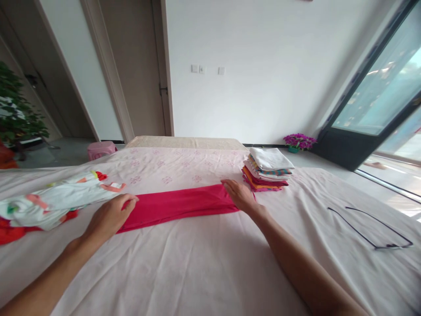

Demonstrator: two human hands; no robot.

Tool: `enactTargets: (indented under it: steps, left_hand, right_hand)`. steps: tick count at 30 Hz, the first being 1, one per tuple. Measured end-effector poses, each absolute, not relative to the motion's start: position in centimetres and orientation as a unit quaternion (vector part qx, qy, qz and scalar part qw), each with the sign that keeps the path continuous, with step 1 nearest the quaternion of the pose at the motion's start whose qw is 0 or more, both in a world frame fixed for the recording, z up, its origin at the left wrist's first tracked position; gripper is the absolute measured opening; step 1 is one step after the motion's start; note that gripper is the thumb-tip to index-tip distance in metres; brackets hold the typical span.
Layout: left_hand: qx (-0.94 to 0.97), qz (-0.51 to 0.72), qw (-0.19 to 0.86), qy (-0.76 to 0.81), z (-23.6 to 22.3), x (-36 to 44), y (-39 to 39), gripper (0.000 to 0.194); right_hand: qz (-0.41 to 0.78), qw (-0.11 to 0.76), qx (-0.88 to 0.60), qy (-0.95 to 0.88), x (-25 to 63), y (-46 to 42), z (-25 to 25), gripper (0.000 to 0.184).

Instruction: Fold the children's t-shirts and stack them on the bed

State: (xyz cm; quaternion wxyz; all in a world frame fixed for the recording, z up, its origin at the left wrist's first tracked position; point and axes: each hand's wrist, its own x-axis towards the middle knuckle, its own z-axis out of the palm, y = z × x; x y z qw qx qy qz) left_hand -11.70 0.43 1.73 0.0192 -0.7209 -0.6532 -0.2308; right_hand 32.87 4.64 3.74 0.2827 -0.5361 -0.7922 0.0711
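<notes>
Red cloth [179, 204] is touched by the curled left hand [112, 213] and loosely extended right hand [242, 197], any pinch unclear; the folded stack [268, 169] just beyond the latter could be toppled by a nudge.

Red cloth [180, 204] in a flat strip
</notes>
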Motion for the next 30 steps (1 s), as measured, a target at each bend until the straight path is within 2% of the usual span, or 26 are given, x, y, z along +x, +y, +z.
enactTargets:
  steps: [4, 8, 13, 19, 24, 30]
  left_hand:
    - [-0.775, -0.192, 0.066, -0.599, -1.0, -9.5, 2.7, 0.054]
    - [-0.774, -0.108, 0.095, -0.616, -3.6, -10.0, 3.2, 0.064]
    - [-0.762, -0.087, 0.099, -0.634, -4.4, -11.4, 2.8, 0.068]
    - [-0.731, -0.091, 0.111, -0.667, -4.3, -11.7, 2.1, 0.069]
    - [-0.7, -0.098, 0.069, -0.704, -4.2, -13.2, 0.9, 0.073]
    - [-0.638, -0.121, 0.053, -0.758, -4.3, -14.8, -0.6, 0.072]
  right_hand:
    - [0.017, 0.161, -0.536, -0.829, 29.4, 5.1, 1.0, 0.059]
    - [-0.001, 0.08, -0.537, -0.84, 29.0, 5.3, -1.7, 0.067]
    - [-0.029, 0.055, -0.561, -0.825, 32.0, 5.9, -2.5, 0.065]
    - [0.009, 0.027, -0.616, -0.787, 34.3, 6.3, -1.8, 0.066]
    - [0.001, 0.028, -0.625, -0.78, 35.3, 6.0, -1.8, 0.064]
    - [0.016, 0.005, -0.657, -0.753, 35.6, 5.7, -1.9, 0.071]
